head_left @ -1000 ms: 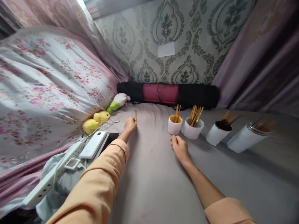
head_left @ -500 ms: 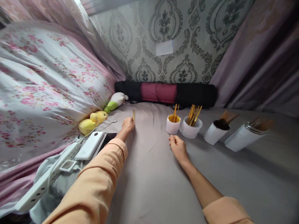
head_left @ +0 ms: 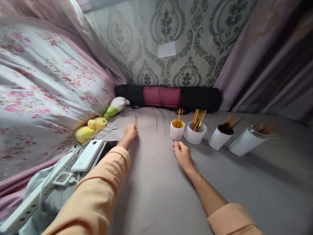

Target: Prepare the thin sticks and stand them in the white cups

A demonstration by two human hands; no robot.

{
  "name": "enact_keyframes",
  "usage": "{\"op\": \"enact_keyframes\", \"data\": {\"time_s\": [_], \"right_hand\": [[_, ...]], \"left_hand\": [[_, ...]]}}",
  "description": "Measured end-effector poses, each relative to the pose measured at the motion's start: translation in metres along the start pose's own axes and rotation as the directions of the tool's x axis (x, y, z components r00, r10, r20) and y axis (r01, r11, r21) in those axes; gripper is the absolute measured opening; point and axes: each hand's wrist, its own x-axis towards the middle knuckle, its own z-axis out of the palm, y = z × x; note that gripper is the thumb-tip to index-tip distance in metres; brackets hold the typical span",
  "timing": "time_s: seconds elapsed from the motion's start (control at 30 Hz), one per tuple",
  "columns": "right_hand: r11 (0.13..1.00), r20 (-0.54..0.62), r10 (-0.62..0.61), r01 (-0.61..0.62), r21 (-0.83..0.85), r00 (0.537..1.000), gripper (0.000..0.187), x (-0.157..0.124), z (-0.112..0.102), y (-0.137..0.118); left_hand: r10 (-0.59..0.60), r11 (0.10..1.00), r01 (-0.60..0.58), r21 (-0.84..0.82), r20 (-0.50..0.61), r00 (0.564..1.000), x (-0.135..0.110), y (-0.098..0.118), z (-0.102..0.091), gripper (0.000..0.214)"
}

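Note:
My left hand (head_left: 131,131) is closed around a small bunch of thin yellowish-brown sticks (head_left: 136,121), held upright just above or on the grey sheet; their lower ends are hidden by the fingers. My right hand (head_left: 182,153) rests on the sheet with curled fingers and nothing visible in it. Just beyond it stands a white cup with a yellow inside (head_left: 176,133), holding a few sticks. To its right are a wide, whitish tub (head_left: 195,136) with several sticks, a white cup with a dark inside (head_left: 217,139), and a tilted-looking white-wrapped jar (head_left: 246,144), both also holding sticks.
On the left lie a white power bank (head_left: 87,155), a dark phone (head_left: 107,151), a power strip (head_left: 31,204) and a white cable (head_left: 104,131). Yellow plush toy (head_left: 90,129) and green-white plush toy (head_left: 116,107) sit beyond. A black and maroon roll (head_left: 161,96) lies along the wall.
The whole scene has shifted slightly left in the view. Both hands keep nearly the same pose and place, and the left still grips the sticks.

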Motion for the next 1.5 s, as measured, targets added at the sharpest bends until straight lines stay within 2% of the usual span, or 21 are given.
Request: {"op": "enact_keyframes", "data": {"time_s": [0.77, 1.5], "right_hand": [[1.000, 0.006, -0.005, 0.005, -0.001, 1.000, 0.039, -0.0001, -0.0007, 0.0001], [1.000, 0.003, -0.008, 0.008, -0.002, 1.000, 0.038, -0.0009, -0.0013, -0.0013]], "left_hand": [[-0.036, 0.999, 0.035, 0.018, 0.033, 0.999, 0.0038, 0.0003, -0.0009, 0.030], [-0.105, 0.991, 0.109, -0.076, 0.058, 0.993, 0.0029, 0.0007, -0.0058, 0.026]]}}
